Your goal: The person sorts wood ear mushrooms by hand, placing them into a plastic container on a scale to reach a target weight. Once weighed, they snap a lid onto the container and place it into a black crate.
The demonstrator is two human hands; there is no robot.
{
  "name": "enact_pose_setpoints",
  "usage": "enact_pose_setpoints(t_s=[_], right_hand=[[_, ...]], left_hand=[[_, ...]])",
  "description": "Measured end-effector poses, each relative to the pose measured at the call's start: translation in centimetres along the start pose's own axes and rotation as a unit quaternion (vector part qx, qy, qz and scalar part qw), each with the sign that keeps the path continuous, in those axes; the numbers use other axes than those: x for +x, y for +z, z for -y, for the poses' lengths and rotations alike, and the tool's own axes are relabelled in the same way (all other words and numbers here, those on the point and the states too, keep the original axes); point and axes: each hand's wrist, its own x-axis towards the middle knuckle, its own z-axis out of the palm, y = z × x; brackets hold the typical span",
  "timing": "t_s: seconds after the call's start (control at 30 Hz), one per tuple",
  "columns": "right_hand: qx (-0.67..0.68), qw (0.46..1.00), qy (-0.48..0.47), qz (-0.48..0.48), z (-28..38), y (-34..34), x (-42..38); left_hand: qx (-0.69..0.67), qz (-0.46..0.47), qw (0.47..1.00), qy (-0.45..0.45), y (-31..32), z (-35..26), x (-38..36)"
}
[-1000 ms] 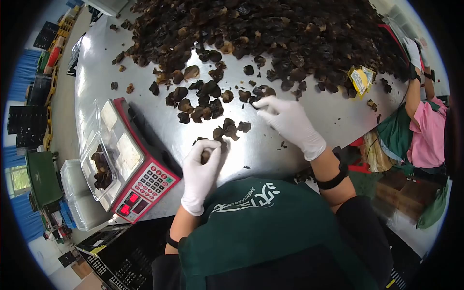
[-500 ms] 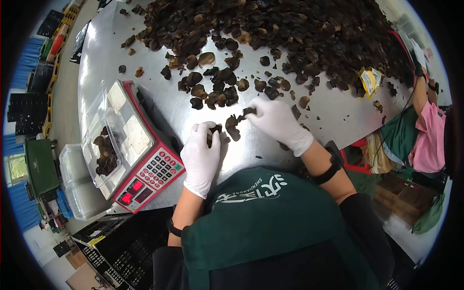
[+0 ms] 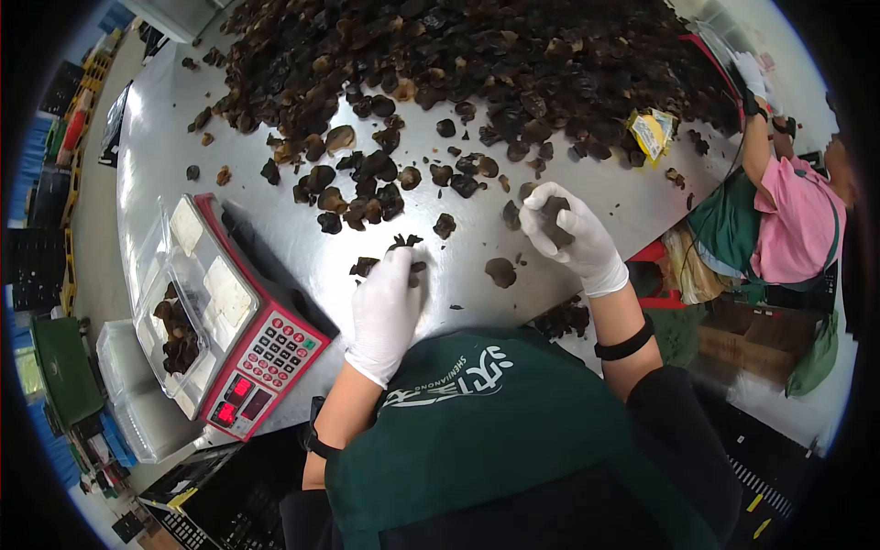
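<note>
My left hand [image 3: 387, 307], in a white glove, is closed around dark wood ear mushrooms [image 3: 404, 242] that stick out past the fingers. To the right, my gloved right hand [image 3: 579, 240] is curled with a brown wood ear piece [image 3: 555, 222] between thumb and fingers. Single wood ears lie on the metal table [image 3: 449, 344] near both hands, one flat wood ear [image 3: 500, 271] between them. Beyond my hands is a loose cluster [image 3: 371, 188], and behind it spreads a large heap of wood ears [image 3: 477, 64].
At left, a red digital scale [image 3: 266, 348] carries a clear plastic box [image 3: 197, 321] with wood ears inside. Stacked clear boxes [image 3: 137, 399] stand beside it. A yellow packet [image 3: 653, 135] lies at the heap's right edge. A co-worker in pink [image 3: 797, 220] is at the right.
My right hand has moved right, away from my left hand, and holds a brown piece. My left hand stays closed on wood ears. The view has shifted slightly.
</note>
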Motion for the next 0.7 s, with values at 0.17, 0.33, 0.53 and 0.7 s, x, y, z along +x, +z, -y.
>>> enact_pose_setpoints(t_s=[0.17, 0.33, 0.53, 0.7], right_hand=[[-0.025, 0.99, -0.002, -0.141, 1.9, -1.0, -1.0], [-0.456, 0.862, 0.045, -0.217, 1.0, -0.5, -1.0], [-0.7, 0.7, -0.03, -0.14, -3.2, 1.5, 1.0], [-0.71, 0.688, 0.018, -0.15, -1.9, 2.9, 3.9]], left_hand=[[-0.054, 0.043, 0.983, 0.172, 3.3, -3.3, 1.1], [-0.044, 0.093, 0.985, 0.14, 5.0, -4.7, 0.8], [-0.097, 0.063, 0.992, 0.046, 2.6, -3.1, -0.7], [-0.118, 0.063, 0.991, -0.002, 0.1, -2.1, -2.3]])
